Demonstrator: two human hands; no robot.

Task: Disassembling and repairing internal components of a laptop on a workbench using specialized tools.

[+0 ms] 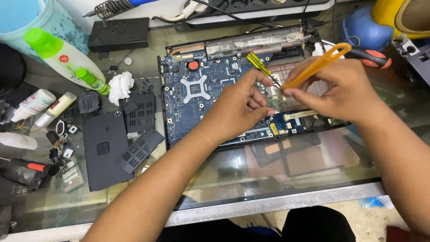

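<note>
Two bare forearms, hands [242, 105] ungloved, no sleeves, dark trousers

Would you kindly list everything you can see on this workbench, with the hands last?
laptop board: one, blue, centre of the glass table
small screwdriver: one, yellow handle, in the left hand
plastic tweezers: one, orange, in the right hand
cover panels: several, black, left of the board
squeeze bottle: one, white with green cap, far left
crumpled tissue: one, white, beside the bottle
small tubes: two, white, left edge
power strip: one, dark, top edge
soldering iron stand: one, black, top left
left hand: on the board, gripping the screwdriver
right hand: above the board, pinching the tweezers
</note>
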